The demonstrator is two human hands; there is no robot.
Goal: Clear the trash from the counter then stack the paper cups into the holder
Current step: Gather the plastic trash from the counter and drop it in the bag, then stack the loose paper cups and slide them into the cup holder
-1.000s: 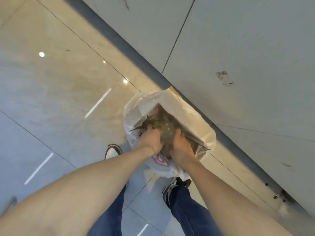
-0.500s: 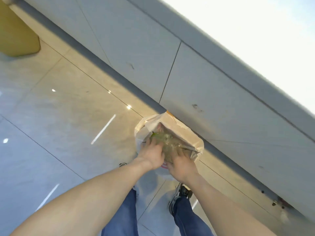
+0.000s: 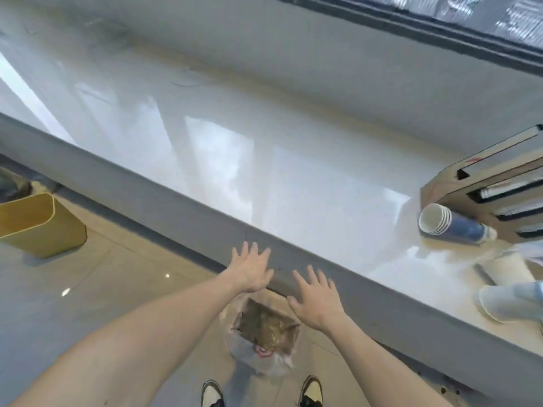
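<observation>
Below both hands, nearest the person, two shoes (image 3: 311,390) are standing on the tiled floor (image 3: 97,292), and a plastic bag (image 3: 264,333) is sitting open between them and the counter front, showing crumpled brownish trash (image 3: 269,324) inside. Above the bag, the left hand (image 3: 252,270) is hovering with fingers spread and nothing in it, its fingertips lying over the grey counter edge (image 3: 164,201). Just to its right, the right hand (image 3: 316,301) is likewise splaying its fingers, empty, palm down, over the same edge.

Far left of the left hand, a yellow bin (image 3: 38,224) is standing on the floor beside the counter base.

Beyond the fingertips, the white counter (image 3: 264,148) is gleaming with reflections. Well to the right of the right hand, white cups (image 3: 511,301) are lying on their sides near the counter edge. Farther back on that side, a nested stack of blue cups (image 3: 449,227) is lying tipped over, touching a cardboard holder (image 3: 496,186) with dark slots. Past everything, a dark window frame (image 3: 411,30) is running along the wall.
</observation>
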